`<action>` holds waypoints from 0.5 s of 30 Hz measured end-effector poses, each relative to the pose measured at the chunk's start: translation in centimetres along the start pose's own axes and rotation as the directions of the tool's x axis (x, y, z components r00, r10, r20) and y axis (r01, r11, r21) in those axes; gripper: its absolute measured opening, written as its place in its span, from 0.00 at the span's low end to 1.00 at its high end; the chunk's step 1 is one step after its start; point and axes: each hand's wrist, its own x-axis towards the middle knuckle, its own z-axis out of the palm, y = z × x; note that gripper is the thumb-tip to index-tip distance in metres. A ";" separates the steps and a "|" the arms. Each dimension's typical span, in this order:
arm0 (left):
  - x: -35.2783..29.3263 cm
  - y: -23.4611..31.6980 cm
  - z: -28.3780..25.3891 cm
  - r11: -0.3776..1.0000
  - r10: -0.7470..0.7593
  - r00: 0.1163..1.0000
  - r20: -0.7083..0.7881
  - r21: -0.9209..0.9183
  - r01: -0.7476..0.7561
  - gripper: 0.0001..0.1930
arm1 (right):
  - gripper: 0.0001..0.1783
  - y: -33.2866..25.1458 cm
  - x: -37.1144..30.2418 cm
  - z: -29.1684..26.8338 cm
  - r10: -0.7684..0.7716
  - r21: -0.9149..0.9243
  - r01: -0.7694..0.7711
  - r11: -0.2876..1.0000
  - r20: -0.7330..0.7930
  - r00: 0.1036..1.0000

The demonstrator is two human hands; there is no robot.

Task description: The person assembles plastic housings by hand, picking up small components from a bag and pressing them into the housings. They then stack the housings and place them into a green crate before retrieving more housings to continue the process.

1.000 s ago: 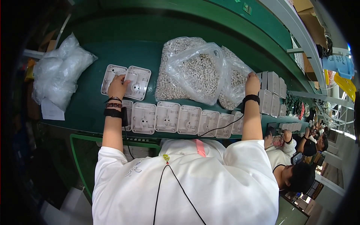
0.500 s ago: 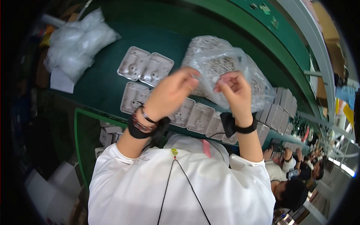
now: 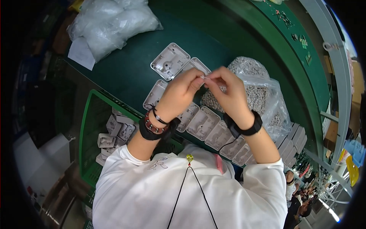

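Observation:
My left hand (image 3: pixel 179 94) and my right hand (image 3: pixel 231 93) meet fingertip to fingertip above the workbench. Both are closed in a pinch on a small whitish piece (image 3: pixel 204 78), too small for me to tell its kind. Just beneath them are a light grey plastic housing (image 3: pixel 170 61) and a second one beside it, partly hidden by my fingers. More open housings (image 3: pixel 204 123) form a row along the bench's near edge. Right of my right hand lies a clear plastic bag (image 3: pixel 263 95) full of small pale parts.
A bulky clear plastic bag (image 3: pixel 114 24) and a white paper sheet (image 3: pixel 81 53) lie at the far left. A green crate (image 3: pixel 87 129) holding more grey housings stands at the near left. Stacked housings (image 3: pixel 291 143) are at the right, with other people beyond.
My right hand has left the bag of small parts and moved to meet my left hand. The whole view has shifted, so the bench items appear farther right.

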 end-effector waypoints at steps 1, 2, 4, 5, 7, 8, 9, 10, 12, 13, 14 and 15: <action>0.8 -1.2 -0.8 0.997 -0.019 0.999 -0.041 0.068 0.022 0.10 | 0.04 0.6 1.7 0.3 -0.088 -0.192 0.091 0.977 0.024 0.996; 1.5 -2.3 -1.7 0.990 -0.035 0.996 -0.082 0.136 0.045 0.11 | 0.04 1.2 3.3 0.6 -0.171 -0.374 0.182 0.909 0.063 0.983; 3.9 -7.9 -4.0 0.880 0.151 0.942 -0.300 0.476 0.010 0.14 | 0.05 4.8 7.4 1.6 -0.304 -0.483 0.307 0.820 0.086 0.949; 4.8 -10.5 -5.2 0.786 0.149 0.931 -0.332 0.611 0.093 0.15 | 0.05 6.1 9.1 2.3 -0.326 -0.534 0.353 0.768 0.149 0.934; 5.6 -13.5 -6.5 0.665 0.161 0.914 -0.372 0.725 0.178 0.16 | 0.05 8.7 12.3 3.7 -0.355 -0.579 0.413 0.703 0.217 0.909; 6.0 -14.3 -6.9 0.643 0.013 0.946 -0.324 0.727 0.241 0.16 | 0.04 10.0 13.6 4.4 -0.381 -0.634 0.487 0.600 0.310 0.871; 6.3 -15.0 -7.3 0.611 -0.144 0.950 -0.278 0.730 0.306 0.16 | 0.03 11.4 14.5 5.1 -0.390 -0.668 0.560 0.489 0.407 0.826; 6.9 -15.1 -7.4 0.612 -0.138 0.950 -0.282 0.730 0.305 0.16 | 0.03 12.3 15.1 5.5 -0.394 -0.669 0.564 0.484 0.409 0.823; 7.2 -14.9 -7.0 0.548 -0.269 0.931 -0.245 0.756 0.357 0.15 | 0.03 13.8 15.9 6.1 -0.385 -0.720 0.568 0.399 0.431 0.816; 7.2 -14.8 -6.9 0.513 -0.335 0.914 -0.227 0.770 0.379 0.14 | 0.05 14.3 16.3 6.4 -0.379 -0.742 0.567 0.358 0.439 0.814; 7.1 -14.9 -7.0 0.512 -0.332 0.916 -0.227 0.772 0.377 0.14 | 0.05 14.7 16.7 6.7 -0.382 -0.743 0.566 0.357 0.437 0.814; 6.9 -15.1 -6.9 0.510 -0.289 0.929 -0.231 0.784 0.354 0.13 | 0.05 14.8 17.0 7.0 -0.377 -0.732 0.584 0.351 0.461 0.804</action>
